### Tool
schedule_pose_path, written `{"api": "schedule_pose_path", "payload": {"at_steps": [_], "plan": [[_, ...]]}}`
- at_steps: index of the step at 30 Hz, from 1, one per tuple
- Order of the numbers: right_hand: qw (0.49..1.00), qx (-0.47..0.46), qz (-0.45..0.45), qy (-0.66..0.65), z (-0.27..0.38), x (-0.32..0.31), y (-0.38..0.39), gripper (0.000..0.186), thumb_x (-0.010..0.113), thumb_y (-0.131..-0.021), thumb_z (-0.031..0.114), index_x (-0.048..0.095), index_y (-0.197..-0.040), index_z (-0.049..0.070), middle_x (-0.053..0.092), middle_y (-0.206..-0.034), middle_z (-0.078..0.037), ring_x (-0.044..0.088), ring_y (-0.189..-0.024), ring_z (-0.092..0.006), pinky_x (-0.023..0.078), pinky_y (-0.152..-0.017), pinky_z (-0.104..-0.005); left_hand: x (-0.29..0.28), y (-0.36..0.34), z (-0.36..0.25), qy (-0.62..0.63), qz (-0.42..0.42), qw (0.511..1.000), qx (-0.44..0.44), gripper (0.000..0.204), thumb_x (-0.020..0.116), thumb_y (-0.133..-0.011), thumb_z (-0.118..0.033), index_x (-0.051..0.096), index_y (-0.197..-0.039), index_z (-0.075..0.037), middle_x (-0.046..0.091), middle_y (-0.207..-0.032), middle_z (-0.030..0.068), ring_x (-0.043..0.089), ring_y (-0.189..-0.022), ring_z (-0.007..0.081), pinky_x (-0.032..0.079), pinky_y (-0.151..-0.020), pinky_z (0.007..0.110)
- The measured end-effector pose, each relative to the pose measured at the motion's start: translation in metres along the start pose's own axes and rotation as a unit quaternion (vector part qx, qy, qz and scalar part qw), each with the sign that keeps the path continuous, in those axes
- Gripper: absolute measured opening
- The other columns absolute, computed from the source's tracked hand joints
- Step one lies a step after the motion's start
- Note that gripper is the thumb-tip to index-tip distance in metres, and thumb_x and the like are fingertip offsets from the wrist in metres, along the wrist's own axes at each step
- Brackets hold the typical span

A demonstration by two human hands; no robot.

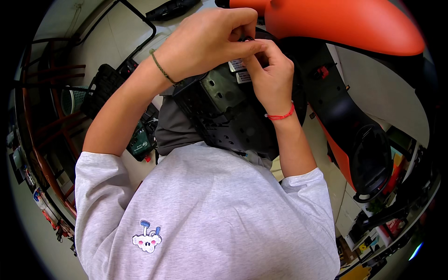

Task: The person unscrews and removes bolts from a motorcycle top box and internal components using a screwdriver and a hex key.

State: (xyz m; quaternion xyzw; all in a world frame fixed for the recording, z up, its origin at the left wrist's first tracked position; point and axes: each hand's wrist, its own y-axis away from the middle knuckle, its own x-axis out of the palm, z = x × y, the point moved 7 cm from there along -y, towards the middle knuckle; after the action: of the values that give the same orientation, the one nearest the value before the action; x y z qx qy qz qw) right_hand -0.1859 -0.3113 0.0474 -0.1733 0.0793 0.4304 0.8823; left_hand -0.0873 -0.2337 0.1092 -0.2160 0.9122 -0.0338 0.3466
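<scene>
A black plastic housing [219, 105] with holes and white labels rests in my lap, against an orange scooter body [336, 21]. My left hand [205, 39], with a green cord bracelet on the wrist, curls over the housing's top edge and pinches a small dark part there. My right hand [270, 77], with a red string on the wrist, meets it from the right, fingers closed on the same small part. What exactly sits between the fingertips is hidden by the fingers.
The scooter's black footboard and orange side [359, 144] run down the right. On the tiled floor at left lie a black tool case [105, 84], a green power tool [140, 142] and a green basket [74, 98]. Wooden chair frames [42, 140] curve along the left edge.
</scene>
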Motion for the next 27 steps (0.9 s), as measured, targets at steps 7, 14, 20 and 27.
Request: {"api": "schedule_pose_path", "payload": {"at_steps": [7,14,20,27], "plan": [[1.0,-0.002,0.005,-0.002,0.002,0.0,0.0,0.015,0.071,-0.086,0.012,0.065,-0.095,0.001,0.067,-0.078,-0.008,0.066,-0.067,-0.0151,0.051,-0.06,-0.0262,-0.007,-0.009,-0.011,-0.161,0.036,0.983,0.076,0.03,0.072,-0.085,-0.029,0.056,-0.08,-0.005,0.046,-0.064,0.0063,0.044,-0.057,0.0193,0.036,-0.053,0.032],[1.0,0.002,0.012,-0.011,-0.003,0.001,0.001,0.016,0.071,-0.082,0.007,0.065,-0.095,0.001,0.066,-0.075,-0.009,0.063,-0.063,-0.0146,0.05,-0.057,-0.0264,0.004,-0.011,-0.021,-0.141,0.064,0.973,0.17,0.024,0.067,-0.085,-0.024,0.055,-0.077,-0.005,0.048,-0.064,0.0087,0.053,-0.061,0.0259,0.041,-0.055,0.036],[1.0,0.004,0.0,0.002,-0.005,0.0,0.001,0.016,0.072,-0.081,0.008,0.065,-0.093,0.0,0.065,-0.074,-0.01,0.063,-0.062,-0.0165,0.05,-0.057,-0.027,0.01,-0.015,-0.01,-0.194,0.023,0.979,0.054,0.021,0.064,-0.085,-0.023,0.058,-0.078,-0.005,0.056,-0.066,0.0112,0.057,-0.062,0.0299,0.044,-0.055,0.038],[0.999,-0.017,-0.016,-0.028,-0.001,0.0,-0.001,0.014,0.073,-0.083,0.008,0.065,-0.089,-0.001,0.066,-0.075,-0.01,0.066,-0.065,-0.018,0.051,-0.059,-0.0276,0.011,-0.016,0.009,0.039,0.092,0.989,-0.112,0.022,0.061,-0.092,-0.022,0.063,-0.09,-0.001,0.057,-0.067,0.0091,0.055,-0.061,0.018,0.044,-0.057,0.033]]}}
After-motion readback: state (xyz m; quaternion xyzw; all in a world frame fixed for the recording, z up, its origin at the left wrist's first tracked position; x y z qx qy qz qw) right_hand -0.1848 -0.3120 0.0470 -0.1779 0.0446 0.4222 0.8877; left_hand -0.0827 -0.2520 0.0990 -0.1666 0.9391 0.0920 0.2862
